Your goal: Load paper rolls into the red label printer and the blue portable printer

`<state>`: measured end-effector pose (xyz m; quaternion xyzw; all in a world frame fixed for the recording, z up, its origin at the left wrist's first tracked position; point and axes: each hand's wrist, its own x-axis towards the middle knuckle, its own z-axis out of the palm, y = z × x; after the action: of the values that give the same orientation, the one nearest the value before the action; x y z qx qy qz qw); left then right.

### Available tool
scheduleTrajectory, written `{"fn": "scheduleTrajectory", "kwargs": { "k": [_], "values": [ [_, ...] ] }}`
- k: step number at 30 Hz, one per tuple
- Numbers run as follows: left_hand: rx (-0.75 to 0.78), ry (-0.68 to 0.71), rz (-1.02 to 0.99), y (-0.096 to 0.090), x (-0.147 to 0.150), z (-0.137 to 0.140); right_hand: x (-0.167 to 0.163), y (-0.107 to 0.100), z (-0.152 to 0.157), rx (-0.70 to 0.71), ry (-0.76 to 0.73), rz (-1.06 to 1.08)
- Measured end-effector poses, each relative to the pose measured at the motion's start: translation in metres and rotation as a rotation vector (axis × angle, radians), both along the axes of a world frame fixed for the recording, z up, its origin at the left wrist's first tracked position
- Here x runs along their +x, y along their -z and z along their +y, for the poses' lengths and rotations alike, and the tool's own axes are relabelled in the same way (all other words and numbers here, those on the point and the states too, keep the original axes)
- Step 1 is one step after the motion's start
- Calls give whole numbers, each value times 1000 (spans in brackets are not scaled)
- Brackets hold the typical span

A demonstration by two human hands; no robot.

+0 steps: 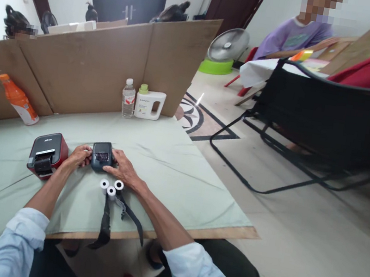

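A small dark box-shaped device point(100, 162), perhaps a label printer, sits on the cloth in front of me. My right hand point(122, 167) grips its right side, thumb at the near edge. At the device's left side, my left hand point(80, 155) has its fingers closed in a pinch; what they hold, if anything, I cannot make out. Just left of that hand stands a larger red and black label printer point(51, 143) with a dark strip at its front. Nearer to me lie three small white-ended rolls point(111, 191) with black strips point(105, 226) trailing over the table edge.
A cardboard screen point(94, 65) stands along the back of the cloth-covered table point(180, 170). Before it are an orange bottle point(19, 98), a clear bottle point(128, 100) and a white jug point(144, 106). Right of the table stand a black folding chair point(315, 112) and a fan point(228, 45); a person sits beyond.
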<state>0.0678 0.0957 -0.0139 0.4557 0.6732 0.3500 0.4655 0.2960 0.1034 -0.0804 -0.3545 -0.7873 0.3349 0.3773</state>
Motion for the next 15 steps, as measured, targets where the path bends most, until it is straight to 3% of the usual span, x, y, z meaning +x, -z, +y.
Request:
{"fn": "scheduleTrajectory", "kwargs": {
  "k": [15],
  "values": [
    [-43, -41, 24, 5, -1, 9, -2, 2, 1, 2, 15, 0]
  ]
}}
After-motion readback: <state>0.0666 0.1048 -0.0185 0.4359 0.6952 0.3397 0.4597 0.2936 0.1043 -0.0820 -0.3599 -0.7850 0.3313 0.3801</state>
